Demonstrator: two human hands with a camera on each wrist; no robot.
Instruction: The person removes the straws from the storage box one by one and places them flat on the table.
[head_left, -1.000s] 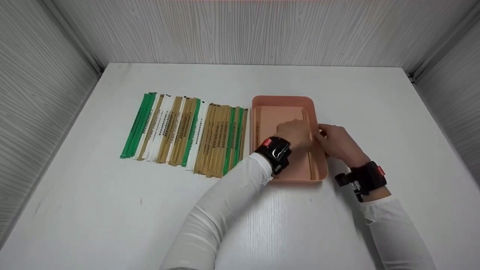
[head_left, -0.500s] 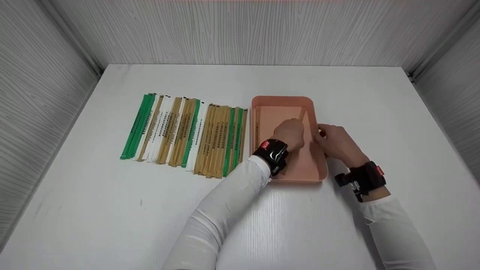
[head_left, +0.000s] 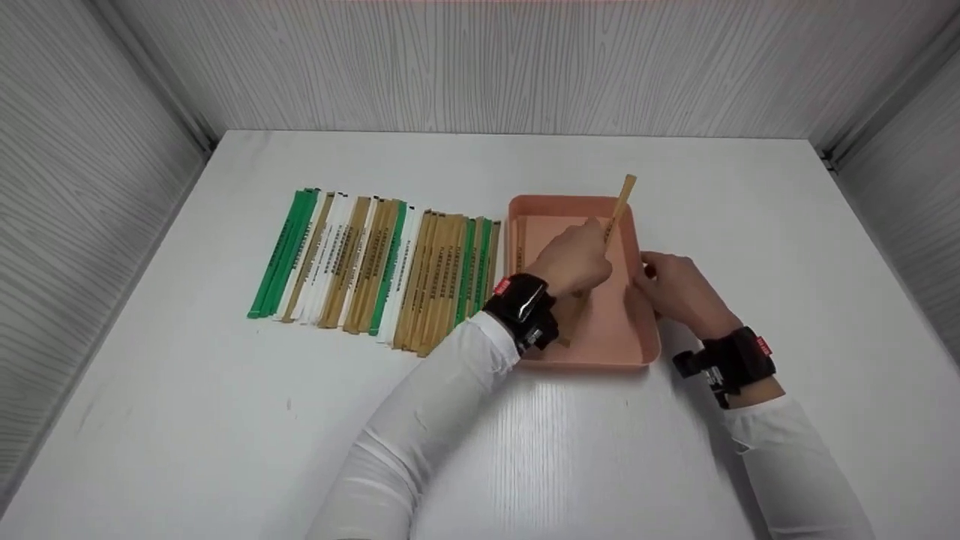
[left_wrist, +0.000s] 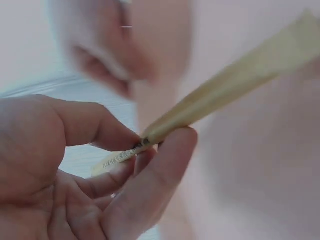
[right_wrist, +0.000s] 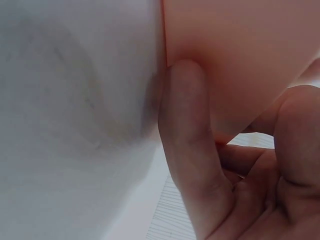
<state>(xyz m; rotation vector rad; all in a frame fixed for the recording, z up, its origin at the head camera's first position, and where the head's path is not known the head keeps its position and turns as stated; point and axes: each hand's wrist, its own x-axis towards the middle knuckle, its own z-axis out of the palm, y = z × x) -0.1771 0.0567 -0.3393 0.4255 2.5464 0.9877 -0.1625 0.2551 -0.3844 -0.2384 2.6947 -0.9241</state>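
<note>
In the head view my left hand (head_left: 574, 259) is over the salmon-pink tray (head_left: 619, 330), pinching a brown paper-wrapped straw (head_left: 625, 191) whose upper end slants past the tray's far right corner. Up close in the left wrist view, the thumb and fingers hold this straw (left_wrist: 215, 97) near its printed stretch. My right hand (head_left: 686, 292) grips the tray's right wall, its digits pressed to the pink side (right_wrist: 240, 45) in the right wrist view. Another brown straw (head_left: 520, 251) lies along the tray's left wall. Below my left hand a brown tip (head_left: 564, 341) shows in the tray.
Left of the tray, a row of wrapped straws lies side by side on the white table (head_left: 225, 420): green straws (head_left: 285, 255) at the far left, then white and brown straws (head_left: 442, 277) mixed with green. Wood-grain panels (head_left: 480, 67) enclose the back and sides.
My left hand has shifted left inside the tray and lifted the brown straw from along the right wall, its upper end now above the rim. My right hand has stayed on the tray.
</note>
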